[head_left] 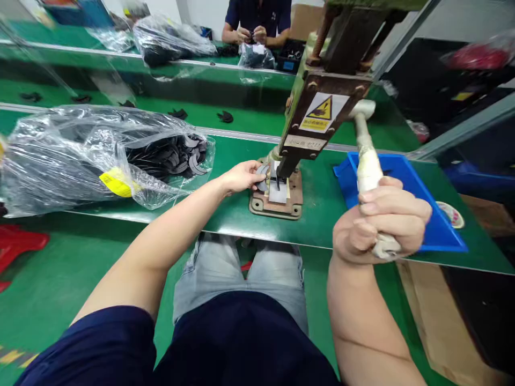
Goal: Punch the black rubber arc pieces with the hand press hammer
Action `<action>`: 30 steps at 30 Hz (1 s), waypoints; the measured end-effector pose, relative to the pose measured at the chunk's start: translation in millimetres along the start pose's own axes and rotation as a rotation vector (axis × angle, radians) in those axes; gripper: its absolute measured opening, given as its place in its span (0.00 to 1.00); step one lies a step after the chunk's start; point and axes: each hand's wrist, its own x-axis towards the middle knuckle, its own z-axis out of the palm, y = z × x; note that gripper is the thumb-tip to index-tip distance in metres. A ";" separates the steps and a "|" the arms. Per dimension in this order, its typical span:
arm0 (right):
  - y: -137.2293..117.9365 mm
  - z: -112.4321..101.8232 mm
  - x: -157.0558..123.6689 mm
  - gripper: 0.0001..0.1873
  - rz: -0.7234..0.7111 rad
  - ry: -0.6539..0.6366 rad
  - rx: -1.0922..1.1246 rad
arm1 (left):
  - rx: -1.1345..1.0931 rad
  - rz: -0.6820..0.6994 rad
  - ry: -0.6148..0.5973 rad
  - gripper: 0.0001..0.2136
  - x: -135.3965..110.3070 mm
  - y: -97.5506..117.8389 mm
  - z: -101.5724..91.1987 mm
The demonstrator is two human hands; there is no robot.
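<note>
My left hand (pixel 243 177) pinches a dark grey curved piece (pixel 263 178) at the left side of the base (pixel 295 198) of a hand press (pixel 322 91). The piece lies beside a small metal block (pixel 277 192) under the press ram; whether it touches the block I cannot tell. My right hand (pixel 382 222) is wrapped round the press's pale, worn lever handle (pixel 368 161), which rises to the white hub on the press's right side. Left of the press, a clear plastic bag (pixel 80 155) lies open toward it, full of similar dark curved pieces (pixel 177 156).
A blue tray (pixel 438 230) stands on the green bench right of the press, partly behind my right hand. Several dark pieces (pixel 225 116) lie along the green strip beyond a metal rail. Across it a co-worker (pixel 257 24) handles something small beside another plastic bag (pixel 169 40).
</note>
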 end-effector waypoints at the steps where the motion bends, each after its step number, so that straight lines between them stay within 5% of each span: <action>1: -0.3 -0.9 0.2 0.26 0.003 -0.009 -0.010 | 0.070 0.077 0.038 0.11 2.5 -0.3 -1.7; 5: -1.5 -2.7 1.0 0.25 0.013 -0.030 -0.037 | 0.265 0.241 0.149 0.12 8.0 -4.6 -2.6; 10: -0.1 0.2 1.1 0.26 0.003 -0.006 -0.025 | 0.345 0.198 0.182 0.14 0.8 -10.0 6.4; 20: 0.2 0.0 0.8 0.27 0.004 -0.011 -0.016 | 0.080 0.018 0.050 0.13 -4.4 11.8 10.3; 30: -0.3 -0.7 1.1 0.30 0.009 -0.014 -0.035 | 0.067 0.003 -0.063 0.18 16.4 11.4 -1.3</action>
